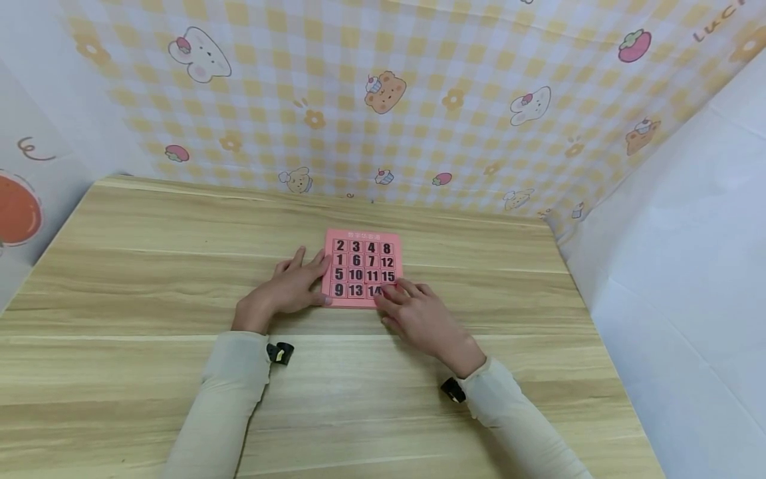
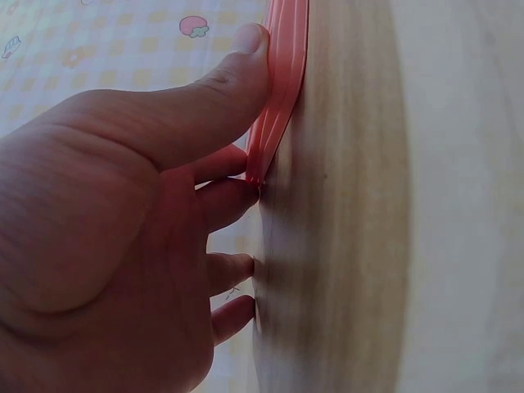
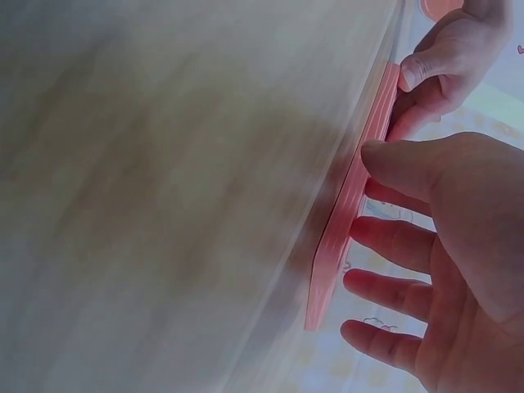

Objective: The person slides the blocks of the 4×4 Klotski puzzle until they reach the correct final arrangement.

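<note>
A pink number slide puzzle [image 1: 362, 233] lies flat on the table, its tiles bearing black numbers. At its left side my left hand [image 1: 290, 287] holds the frame, thumb at the near left corner and a finger against the left edge; the left wrist view shows the thumb [image 2: 254, 41] on the pink rim. My right hand [image 1: 419, 318] rests over the near right corner, fingertips touching the tiles beside the 14. Those fingers cover the lower right cell. In the right wrist view, its fingers [image 3: 385, 296] are spread and only slightly bent.
The wood-grain table [image 1: 335, 399] reaches back to a yellow checked cloth [image 1: 335, 146] with cartoon prints. White cloth [image 1: 676, 233] hangs along the right side. Each sleeve cuff has a small black strap piece [image 1: 281, 353] near it.
</note>
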### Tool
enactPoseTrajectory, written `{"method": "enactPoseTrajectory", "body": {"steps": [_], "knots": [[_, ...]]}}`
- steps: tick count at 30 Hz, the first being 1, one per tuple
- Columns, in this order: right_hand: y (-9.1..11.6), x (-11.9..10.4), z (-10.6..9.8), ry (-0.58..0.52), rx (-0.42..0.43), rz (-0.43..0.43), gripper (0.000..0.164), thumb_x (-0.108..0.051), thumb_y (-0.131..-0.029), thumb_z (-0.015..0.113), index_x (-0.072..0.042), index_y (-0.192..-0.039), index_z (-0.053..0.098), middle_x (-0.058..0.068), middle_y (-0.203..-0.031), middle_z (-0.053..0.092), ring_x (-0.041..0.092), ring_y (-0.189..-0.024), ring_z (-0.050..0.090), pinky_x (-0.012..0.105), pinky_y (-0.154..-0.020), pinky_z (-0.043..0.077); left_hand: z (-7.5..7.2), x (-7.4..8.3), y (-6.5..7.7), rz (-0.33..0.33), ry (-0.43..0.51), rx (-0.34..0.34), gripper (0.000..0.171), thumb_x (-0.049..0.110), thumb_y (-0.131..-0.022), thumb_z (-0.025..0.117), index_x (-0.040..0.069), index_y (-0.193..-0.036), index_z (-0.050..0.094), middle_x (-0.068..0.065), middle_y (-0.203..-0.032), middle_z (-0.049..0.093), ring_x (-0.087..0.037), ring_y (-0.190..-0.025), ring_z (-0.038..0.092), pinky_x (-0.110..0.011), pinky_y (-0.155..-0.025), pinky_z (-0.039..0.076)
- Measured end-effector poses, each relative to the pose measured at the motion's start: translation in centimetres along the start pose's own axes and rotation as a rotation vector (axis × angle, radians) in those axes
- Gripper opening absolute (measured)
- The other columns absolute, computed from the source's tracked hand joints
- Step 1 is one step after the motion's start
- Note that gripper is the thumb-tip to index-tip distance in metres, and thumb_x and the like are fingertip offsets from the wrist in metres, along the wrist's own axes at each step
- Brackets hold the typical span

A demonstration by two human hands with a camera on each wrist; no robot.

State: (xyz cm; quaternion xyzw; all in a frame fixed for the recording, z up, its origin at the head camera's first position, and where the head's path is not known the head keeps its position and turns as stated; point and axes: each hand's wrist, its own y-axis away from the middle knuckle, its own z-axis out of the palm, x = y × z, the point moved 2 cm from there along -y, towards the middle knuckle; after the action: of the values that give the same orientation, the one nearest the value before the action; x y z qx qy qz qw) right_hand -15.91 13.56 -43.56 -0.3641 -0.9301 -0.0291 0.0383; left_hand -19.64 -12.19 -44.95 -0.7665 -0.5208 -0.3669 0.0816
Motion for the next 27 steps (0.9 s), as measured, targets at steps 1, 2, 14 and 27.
{"method": "enactPoseTrajectory", "body": {"steps": [1,2,14,27], "knots": [[0.0,-0.1,-0.1,-0.001,0.001,0.0,0.043,-0.035,-0.102,0.054,-0.019,-0.142,0.057,0.005,-0.145,0.056,0.033,-0.135,0.048,0.051,-0.106,0.045,0.0,0.0,0.0,-0.001,0.0,0.0,0.087,0.03,-0.091,0.07,0.005,-0.157,0.019,-0.017,-0.165,0.008,-0.046,-0.149,-0.013,-0.06,-0.119,-0.002],[-0.1,-0.1,-0.1,-0.002,0.002,0.0,0.043,-0.035,-0.102,0.054,-0.019,-0.141,0.057,0.005,-0.145,0.056,0.033,-0.135,0.049,0.051,-0.106,0.045,0.0,0.0,0.0,-0.001,0.0,0.0,0.087,0.03,-0.091,0.07,0.005,-0.157,0.019,-0.017,-0.165,0.008,-0.046,-0.149,-0.013,-0.06,-0.119,-0.002],[-0.4,-0.4,-0.3,-0.005,-0.008,0.01,0.042,-0.035,-0.102,0.053,-0.019,-0.141,0.057,0.005,-0.145,0.055,0.034,-0.135,0.049,0.051,-0.106,0.045,-0.1,0.1,0.1,0.0,0.006,-0.002,0.087,0.029,-0.092,0.07,0.004,-0.157,0.019,-0.017,-0.165,0.008,-0.046,-0.149,-0.013,-0.06,-0.119,-0.002],[-1.0,1.8,-0.3,0.042,-0.006,0.159,0.042,-0.02,-0.1,0.057,-0.02,-0.142,0.057,0.005,-0.149,0.052,0.034,-0.137,0.047,0.052,-0.107,0.044,-0.2,0.1,0.2,-0.005,0.023,-0.008,0.085,0.028,-0.092,0.069,0.006,-0.157,0.019,-0.016,-0.165,0.007,-0.043,-0.15,-0.015,-0.058,-0.12,-0.003]]}}
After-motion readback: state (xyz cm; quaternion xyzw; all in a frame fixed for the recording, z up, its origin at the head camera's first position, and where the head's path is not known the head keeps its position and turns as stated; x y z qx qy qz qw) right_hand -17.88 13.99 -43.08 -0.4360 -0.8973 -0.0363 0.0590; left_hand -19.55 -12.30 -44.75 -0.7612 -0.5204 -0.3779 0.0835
